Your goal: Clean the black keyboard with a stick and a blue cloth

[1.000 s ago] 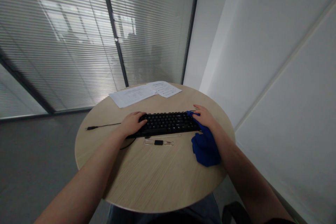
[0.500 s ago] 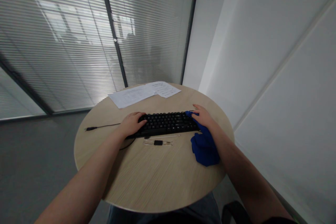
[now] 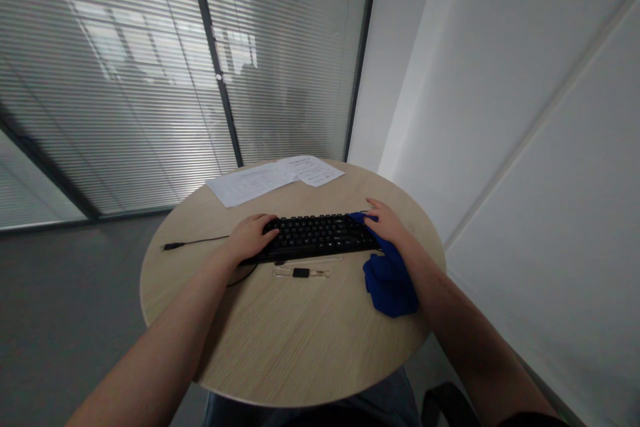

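A black keyboard [image 3: 313, 235] lies on the round wooden table [image 3: 300, 340]. My left hand [image 3: 250, 237] grips its left end, thumb over the keys and fingers along the back edge. At the right end, my right hand [image 3: 384, 220] presses a blue cloth [image 3: 390, 283] onto the keys, with the index finger stretched forward. The cloth trails from under that hand toward me and lies bunched on the tabletop. Just in front of the keyboard rests a small clear tool with a black middle [image 3: 301, 273], beside a thin clear strip [image 3: 320, 259].
Printed papers [image 3: 255, 181] lie at the table's far edge. The cable plug [image 3: 173, 246] sits at the left, and a loop of cable shows under my left wrist. A white wall [image 3: 525, 113] stands to the right, and glass with blinds [image 3: 290, 67] is behind.
My right hand has shifted very slightly left, and the cloth's edge reaches a bit further left over the keys. My left hand stays in place.
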Demonstrator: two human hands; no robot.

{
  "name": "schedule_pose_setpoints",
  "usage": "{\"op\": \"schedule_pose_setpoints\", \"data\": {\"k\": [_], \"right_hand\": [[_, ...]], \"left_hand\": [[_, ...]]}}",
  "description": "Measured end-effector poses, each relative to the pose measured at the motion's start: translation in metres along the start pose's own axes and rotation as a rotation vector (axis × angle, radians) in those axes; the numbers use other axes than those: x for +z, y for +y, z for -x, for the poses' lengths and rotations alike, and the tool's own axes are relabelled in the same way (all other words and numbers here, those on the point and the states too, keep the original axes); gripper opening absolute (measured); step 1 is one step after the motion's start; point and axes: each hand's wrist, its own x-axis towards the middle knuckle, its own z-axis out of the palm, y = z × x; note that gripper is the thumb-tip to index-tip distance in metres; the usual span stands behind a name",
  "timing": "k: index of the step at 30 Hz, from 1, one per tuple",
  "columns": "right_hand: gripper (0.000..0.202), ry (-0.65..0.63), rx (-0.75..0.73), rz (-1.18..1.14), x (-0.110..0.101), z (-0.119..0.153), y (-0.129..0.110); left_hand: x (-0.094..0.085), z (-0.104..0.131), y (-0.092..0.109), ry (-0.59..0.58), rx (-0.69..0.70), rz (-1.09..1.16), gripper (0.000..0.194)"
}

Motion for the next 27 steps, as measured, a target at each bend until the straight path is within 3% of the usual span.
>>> {"op": "schedule_pose_setpoints", "data": {"k": [9,18,27], "right_hand": [[0.024,-0.093,-0.097,-0.032,0.001,0.0,-0.005],[0.026,-0.083,-0.071,-0.006,0.003,-0.001,-0.005],[0.026,-0.024,-0.115,0.022,-0.003,0.001,-0.019]], "left_hand": [[-0.001,0.0,0.001,-0.001,0.016,-0.002,0.062],[0.0,0.001,0.0,0.006,0.014,0.01,0.063],[-0.003,0.004,0.007,-0.005,-0.001,-0.007,0.059]]}}
